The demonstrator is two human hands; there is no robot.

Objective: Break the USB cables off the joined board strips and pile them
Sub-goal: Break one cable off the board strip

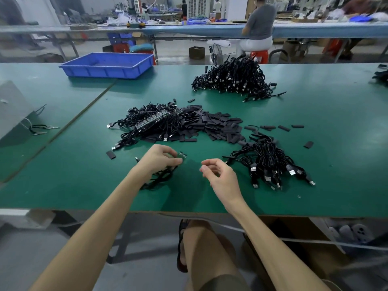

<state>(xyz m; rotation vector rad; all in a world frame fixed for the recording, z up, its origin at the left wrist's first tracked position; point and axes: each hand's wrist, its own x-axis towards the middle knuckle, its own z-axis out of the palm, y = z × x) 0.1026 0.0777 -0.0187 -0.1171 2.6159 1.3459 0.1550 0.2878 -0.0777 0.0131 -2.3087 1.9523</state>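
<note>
My left hand [161, 158] grips a small board strip [183, 155] at its fingertips, and black USB cables [160, 177] hang from it down onto the green table [336, 127]. My right hand [218, 175] hovers just right of it, fingers loosely curled, holding nothing. A heap of joined board strips with cables [153, 122] lies ahead of my left hand. A pile of separated cables [270, 162] sits to the right of my right hand.
Black sleeve pieces [218, 127] are scattered mid-table. A larger cable heap [233, 78] lies further back. A blue tray [107, 65] stands at the back left, a grey bag [14, 114] at the left edge. A person sits at the bench beyond.
</note>
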